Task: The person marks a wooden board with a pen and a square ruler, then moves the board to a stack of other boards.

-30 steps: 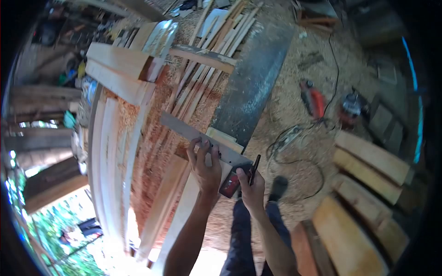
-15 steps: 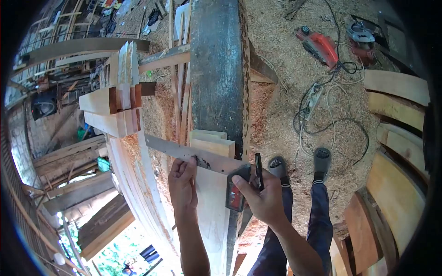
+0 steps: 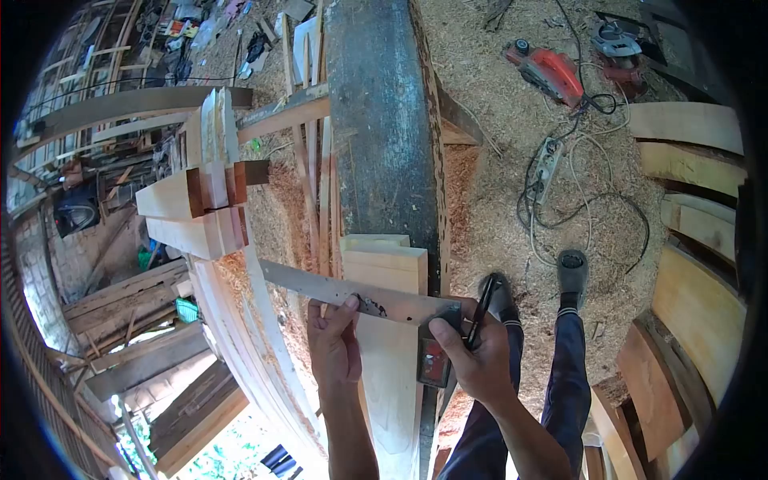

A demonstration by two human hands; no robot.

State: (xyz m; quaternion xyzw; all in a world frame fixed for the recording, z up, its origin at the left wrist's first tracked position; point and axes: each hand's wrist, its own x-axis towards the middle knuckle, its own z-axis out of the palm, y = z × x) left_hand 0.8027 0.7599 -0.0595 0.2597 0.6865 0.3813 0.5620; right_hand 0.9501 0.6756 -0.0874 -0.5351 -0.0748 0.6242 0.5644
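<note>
1. Close in, the left hand [image 3: 332, 344] is half curled, its thumb on the near edge of the square's thin blade; whether the fingers grip beneath, I cannot tell. The right hand [image 3: 482, 362] pinches a slim black pen [image 3: 482, 306], its thumb pressed to the square's handle.
2. The square [image 3: 336, 287] lies across a board [image 3: 388, 380]: flat grey metal with dark blotches, joined to a chunky dark handle with a red patch.
3. The board is pale, smooth and straight-sided. Just past the blade sit light wood blocks [image 3: 388, 264] with crisp edges.
4. Beneath runs the worktop [image 3: 384, 128], a long, dark, scuffed slab with whitish smears and a rough, pitted side.
5. To its right, two dark shoes [image 3: 573, 272] stand on a floor [image 3: 496, 216] thick with tan shavings. Thick planks [image 3: 696, 312], some curved, line the far right.
6. To the left, long pale strips [image 3: 256, 344] bow gently near stacked, square-cut timbers [image 3: 188, 216].
7. Farther off, a white power strip [image 3: 547, 170] rests among looping cords, near a red power tool [image 3: 552, 74] and a grey-and-red one [image 3: 618, 44].
8. At the far left, thin sticks and scraps [image 3: 104, 64] clutter the room.
</note>
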